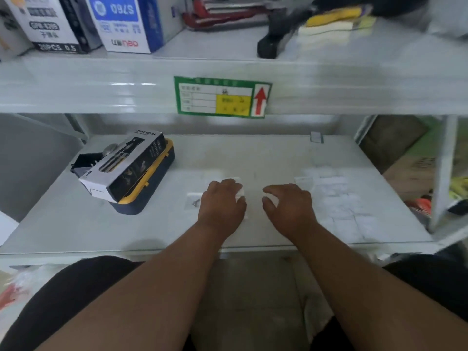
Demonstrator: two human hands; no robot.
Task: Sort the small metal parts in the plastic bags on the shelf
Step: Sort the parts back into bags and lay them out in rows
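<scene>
Left hand (220, 203) on clear bag (239, 192) — contents blurred.

You have two hands on the lower shelf (76, 224): the left hand (220, 202) and the right hand (288, 205). Under your left fingers lies one small bag (239, 191), and just left of that hand one more bag (195, 201). Right of your right hand lies a spread of bags (336, 198), too blurred to count. Far left of your hands sits one black box (126, 165) on one yellow-rimmed case (141, 198). Above is one green label (221, 97).
</scene>
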